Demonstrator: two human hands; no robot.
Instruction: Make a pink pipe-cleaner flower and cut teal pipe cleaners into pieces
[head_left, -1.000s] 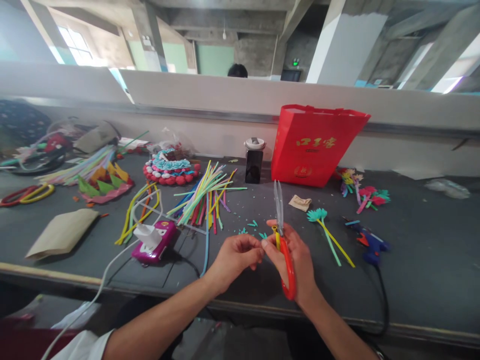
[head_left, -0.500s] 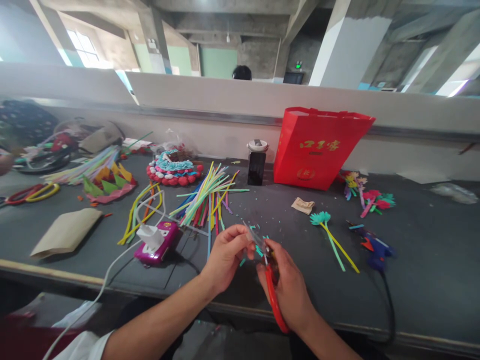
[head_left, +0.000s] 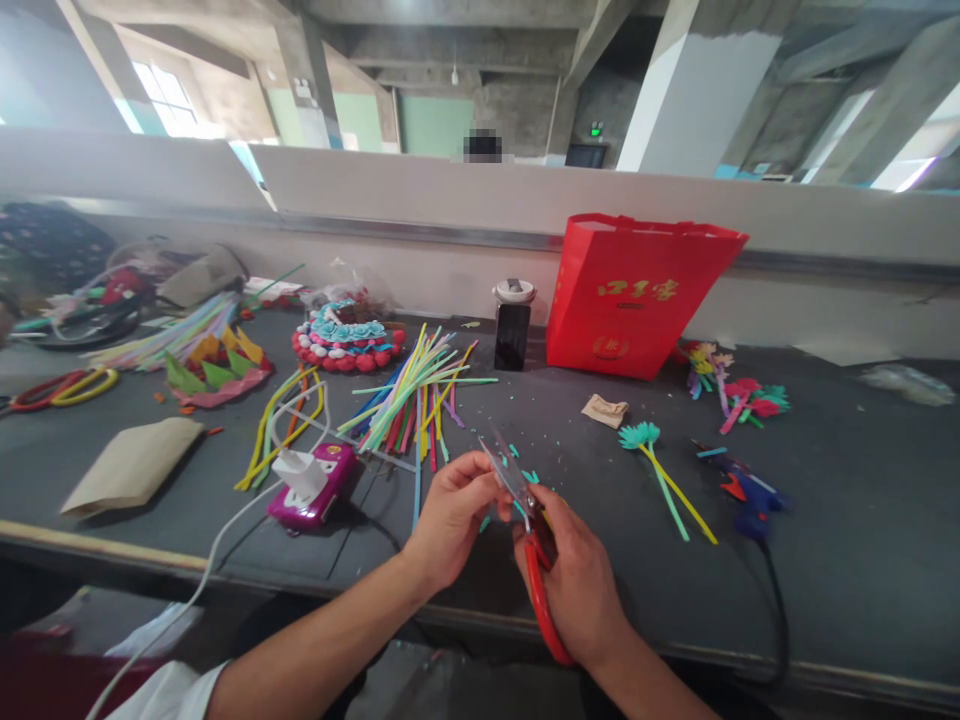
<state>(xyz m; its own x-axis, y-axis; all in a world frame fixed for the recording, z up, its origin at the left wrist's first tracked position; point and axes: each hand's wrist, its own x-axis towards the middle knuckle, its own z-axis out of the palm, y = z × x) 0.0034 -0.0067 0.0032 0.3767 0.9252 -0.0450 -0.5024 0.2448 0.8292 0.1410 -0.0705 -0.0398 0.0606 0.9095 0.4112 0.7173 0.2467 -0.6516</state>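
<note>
My right hand [head_left: 574,575] is closed round the red handles of a pair of scissors [head_left: 541,595], whose blades stand a little apart and point away to the left. Close beside the blades, my left hand [head_left: 457,510] pinches thumb and fingers together; what they hold is too small and hidden to name. Teal snippets [head_left: 531,477] lie on the dark table around the blades. A teal paper-like flower [head_left: 639,436] with a green stem and a yellow one lies to the right of my hands.
A glue gun [head_left: 754,505] with a cord lies at the right. Colourful strips [head_left: 420,400] and a purple power socket [head_left: 319,490] are at the left. A red bag [head_left: 637,300], a phone [head_left: 512,337] and a white-lidded cup [head_left: 514,290] stand at the back.
The scissor blades have parted and show more clearly, and the red handles have shifted slightly left. My left hand stays pinched in nearly the same place.
</note>
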